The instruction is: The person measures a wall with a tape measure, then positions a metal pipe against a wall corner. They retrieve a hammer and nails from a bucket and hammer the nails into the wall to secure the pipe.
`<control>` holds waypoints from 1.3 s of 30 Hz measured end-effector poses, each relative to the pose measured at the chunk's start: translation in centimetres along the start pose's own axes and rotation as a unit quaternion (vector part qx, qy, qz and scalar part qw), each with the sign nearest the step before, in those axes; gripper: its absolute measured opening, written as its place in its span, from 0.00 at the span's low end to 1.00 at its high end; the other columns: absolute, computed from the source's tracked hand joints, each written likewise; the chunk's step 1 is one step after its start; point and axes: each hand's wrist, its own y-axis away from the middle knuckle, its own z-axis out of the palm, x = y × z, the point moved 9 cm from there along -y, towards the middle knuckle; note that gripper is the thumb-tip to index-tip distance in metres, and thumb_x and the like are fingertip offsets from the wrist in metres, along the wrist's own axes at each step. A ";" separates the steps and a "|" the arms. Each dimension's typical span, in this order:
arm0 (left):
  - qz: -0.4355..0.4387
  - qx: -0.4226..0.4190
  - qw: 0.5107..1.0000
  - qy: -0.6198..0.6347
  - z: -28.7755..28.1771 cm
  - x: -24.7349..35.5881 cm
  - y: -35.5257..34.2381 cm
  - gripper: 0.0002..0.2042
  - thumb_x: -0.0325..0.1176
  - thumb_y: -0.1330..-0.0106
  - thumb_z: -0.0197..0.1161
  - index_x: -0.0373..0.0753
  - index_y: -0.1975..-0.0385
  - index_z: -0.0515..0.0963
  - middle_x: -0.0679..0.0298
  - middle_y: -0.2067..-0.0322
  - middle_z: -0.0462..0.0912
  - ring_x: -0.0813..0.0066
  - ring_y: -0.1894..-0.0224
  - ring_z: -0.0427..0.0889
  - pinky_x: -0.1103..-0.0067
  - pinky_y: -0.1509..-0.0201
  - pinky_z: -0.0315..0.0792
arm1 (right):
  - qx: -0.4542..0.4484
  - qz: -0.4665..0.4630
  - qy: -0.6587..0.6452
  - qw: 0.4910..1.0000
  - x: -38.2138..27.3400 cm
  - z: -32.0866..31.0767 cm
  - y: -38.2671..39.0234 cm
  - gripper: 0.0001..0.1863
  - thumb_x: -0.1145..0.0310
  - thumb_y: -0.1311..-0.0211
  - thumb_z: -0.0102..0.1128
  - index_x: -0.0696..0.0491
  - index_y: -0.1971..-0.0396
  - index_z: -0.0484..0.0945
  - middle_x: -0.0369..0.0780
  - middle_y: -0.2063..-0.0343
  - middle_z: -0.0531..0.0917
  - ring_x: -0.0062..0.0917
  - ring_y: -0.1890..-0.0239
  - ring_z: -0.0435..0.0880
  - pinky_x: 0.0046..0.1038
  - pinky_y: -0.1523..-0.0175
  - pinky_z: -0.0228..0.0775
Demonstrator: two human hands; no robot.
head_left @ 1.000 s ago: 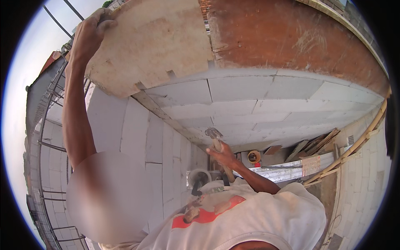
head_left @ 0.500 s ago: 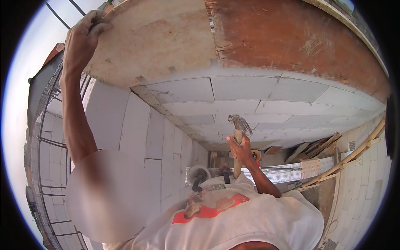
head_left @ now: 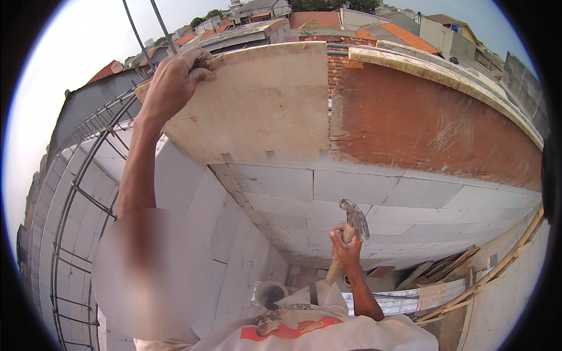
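My left hand point(head_left: 177, 82) reaches up at the upper left, its fingers curled round the top edge of a pale board point(head_left: 252, 111); whether anything else is in them I cannot tell. A reddish-brown board point(head_left: 433, 117) stands to the right of it, above a wall of white blocks point(head_left: 351, 187). At lower middle, my right hand point(head_left: 346, 250) grips a claw hammer point(head_left: 355, 217) by its wooden handle, head upward, below both boards and apart from them.
Rebar cages point(head_left: 79, 187) run down the left side. Bamboo poles point(head_left: 500, 263) lean at the right. Below lie stacked planks point(head_left: 439, 264), long metal sheets point(head_left: 380, 304) and a pale bucket point(head_left: 272, 295). Rooftops point(head_left: 313, 19) show beyond the boards.
The view has tilted up, bringing the rooftops in and shifting the boards down in the picture. My right hand has raised the hammer; my left hand still holds the board's edge.
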 end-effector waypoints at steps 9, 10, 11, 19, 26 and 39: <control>0.036 0.031 0.999 0.005 0.3 -0.5 0.3 0.12 0.31 0.35 0.67 0.33 0.55 0.82 0.52 0.62 0.87 0.54 0.59 0.84 0.65 0.51 0.74 | -0.114 -0.179 -0.064 0.975 -13.2 7.3 -6.7 0.17 0.58 0.24 0.57 0.57 0.50 0.74 0.29 0.81 0.69 0.11 0.83 0.64 0.18 0.79 0.57; 0.040 0.037 0.999 0.002 0.6 -0.4 -0.1 0.12 0.31 0.35 0.67 0.32 0.56 0.81 0.51 0.62 0.86 0.52 0.58 0.84 0.64 0.51 0.74 | -0.147 -0.178 -0.103 0.967 -13.7 8.5 -6.7 0.17 0.58 0.24 0.56 0.57 0.50 0.74 0.28 0.81 0.69 0.10 0.81 0.64 0.18 0.77 0.57; 0.041 0.039 0.998 -0.008 0.6 -0.6 -0.2 0.12 0.31 0.35 0.67 0.31 0.56 0.81 0.50 0.62 0.86 0.51 0.58 0.83 0.63 0.51 0.74 | -0.193 -0.147 -0.118 0.963 -13.2 10.7 -6.5 0.17 0.59 0.24 0.55 0.57 0.50 0.74 0.29 0.80 0.70 0.11 0.81 0.65 0.19 0.77 0.58; 0.074 0.065 0.995 0.013 0.9 -0.1 -0.5 0.12 0.31 0.39 0.70 0.31 0.60 0.82 0.47 0.62 0.86 0.47 0.58 0.83 0.60 0.52 0.73 | -0.323 -0.330 0.024 0.887 -13.5 26.6 -3.4 0.12 0.69 0.28 0.56 0.59 0.52 0.71 0.42 0.75 0.79 0.28 0.76 0.77 0.28 0.68 0.70; -0.021 0.018 0.991 0.134 5.2 -8.3 -1.4 0.17 0.30 0.28 0.57 0.33 0.42 0.78 0.51 0.43 0.82 0.62 0.40 0.78 0.68 0.34 0.70 | -0.329 -0.473 0.133 0.807 -17.4 39.2 -3.7 0.21 0.54 0.27 0.59 0.60 0.61 0.70 0.51 0.80 0.81 0.49 0.77 0.84 0.44 0.72 0.76; -0.067 -0.039 0.990 0.118 1.4 -0.2 0.2 0.13 0.32 0.28 0.57 0.32 0.51 0.82 0.53 0.52 0.86 0.60 0.48 0.82 0.67 0.40 0.73 | -0.254 -0.462 0.253 0.811 -18.3 39.8 -9.8 0.23 0.49 0.27 0.57 0.58 0.65 0.71 0.50 0.83 0.81 0.47 0.78 0.86 0.43 0.74 0.77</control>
